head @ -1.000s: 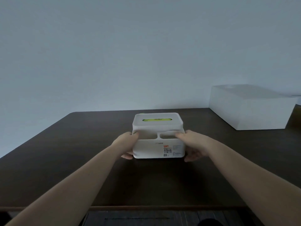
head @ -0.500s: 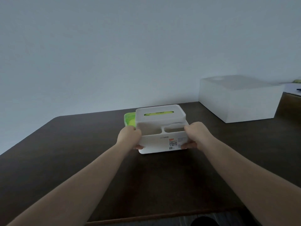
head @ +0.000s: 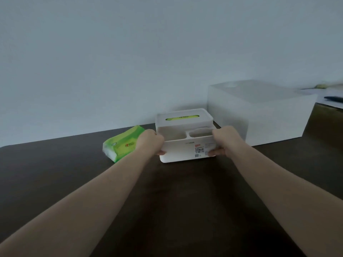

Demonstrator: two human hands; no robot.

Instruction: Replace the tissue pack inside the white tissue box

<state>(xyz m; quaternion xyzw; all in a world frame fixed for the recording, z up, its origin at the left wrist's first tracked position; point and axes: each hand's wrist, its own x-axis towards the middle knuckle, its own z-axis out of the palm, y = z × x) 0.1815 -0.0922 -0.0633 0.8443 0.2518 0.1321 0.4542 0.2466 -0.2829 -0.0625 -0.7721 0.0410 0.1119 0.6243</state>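
Note:
The white tissue box (head: 182, 151) is tilted with its front edge raised off the dark table (head: 167, 210). A green pack shows through the slot (head: 181, 117) in its lid, and two open compartments sit in front of the slot. My left hand (head: 150, 141) grips the box's left side and my right hand (head: 225, 140) grips its right side. A green tissue pack (head: 122, 145) lies flat on the table just left of the box, partly hidden behind my left hand.
A large white box (head: 259, 115) stands on the table right behind and to the right of the tissue box. Papers and a dark object (head: 334, 98) lie beyond it at the far right. A pale wall closes off the table's far edge.
Both hands have lifted and tilted the tissue box and carried it away from me and to the right. The green pack on the table, hidden before, now lies uncovered at its left.

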